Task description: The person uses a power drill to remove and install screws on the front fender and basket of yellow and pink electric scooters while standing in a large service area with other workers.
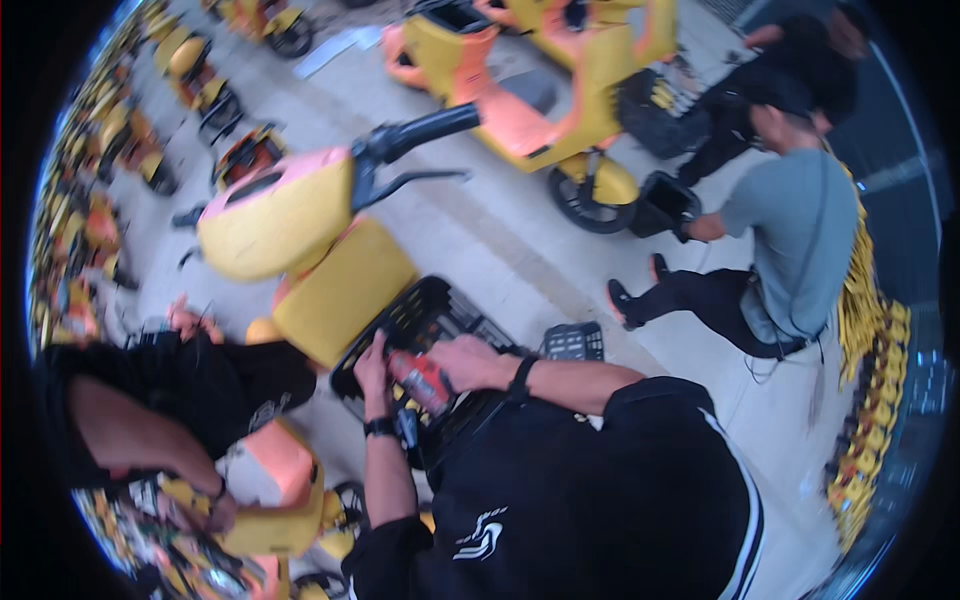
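Over a black plastic basket (462,307) on the front of a yellow scooter, my right hand (468,362) is wrapped round a red and black power drill (422,384). The drill lies across the basket, its body between my two hands. My left hand (371,372) is at the basket's left side, beside the drill, its fingers drawn together; whatever they hold is too blurred to make out. Beyond the basket stands the scooter's yellow front panel (345,293), topped by its yellow and pink handlebar cover (285,215) with a black grip and brake lever.
At my left a person in black (180,400) bends over another yellow and orange scooter (285,500). To the right a person in a grey shirt (795,220) squats near a parked scooter (540,110) and a black basket (668,200). Another dark basket (573,342) lies on the floor.
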Action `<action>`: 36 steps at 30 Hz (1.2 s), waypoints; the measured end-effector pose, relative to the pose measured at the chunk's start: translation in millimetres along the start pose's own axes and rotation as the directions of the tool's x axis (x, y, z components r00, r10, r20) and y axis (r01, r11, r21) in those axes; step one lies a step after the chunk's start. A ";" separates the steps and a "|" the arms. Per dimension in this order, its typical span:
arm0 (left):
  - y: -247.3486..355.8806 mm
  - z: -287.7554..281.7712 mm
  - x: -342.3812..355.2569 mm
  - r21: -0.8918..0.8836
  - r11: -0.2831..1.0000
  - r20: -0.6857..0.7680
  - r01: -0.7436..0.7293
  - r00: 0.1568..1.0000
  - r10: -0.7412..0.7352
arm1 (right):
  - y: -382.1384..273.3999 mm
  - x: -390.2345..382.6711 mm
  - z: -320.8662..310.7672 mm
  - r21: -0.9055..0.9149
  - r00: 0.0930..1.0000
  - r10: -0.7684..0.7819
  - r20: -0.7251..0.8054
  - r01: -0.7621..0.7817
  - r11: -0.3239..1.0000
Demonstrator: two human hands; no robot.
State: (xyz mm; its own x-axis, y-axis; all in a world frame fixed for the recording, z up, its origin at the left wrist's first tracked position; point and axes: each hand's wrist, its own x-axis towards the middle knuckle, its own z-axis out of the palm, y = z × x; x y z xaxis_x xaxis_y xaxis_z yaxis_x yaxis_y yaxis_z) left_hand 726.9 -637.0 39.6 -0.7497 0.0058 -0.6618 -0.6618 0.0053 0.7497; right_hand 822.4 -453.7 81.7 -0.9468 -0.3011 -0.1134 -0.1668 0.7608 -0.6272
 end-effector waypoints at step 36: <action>-27.1 0.5 13.5 -0.296 0.946 0.121 0.132 0.988 -0.100 | 8.2 -20.8 -6.1 0.016 0.993 -0.114 0.037 0.114 0.993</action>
State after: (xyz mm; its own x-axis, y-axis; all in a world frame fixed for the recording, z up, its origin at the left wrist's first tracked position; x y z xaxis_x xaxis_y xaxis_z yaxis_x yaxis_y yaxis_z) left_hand 734.6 -636.6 10.4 -0.6732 0.1263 -0.7286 -0.7274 -0.2901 0.6219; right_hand 839.0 -437.7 83.6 -0.9106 -0.4073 -0.0699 -0.2688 0.7124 -0.6483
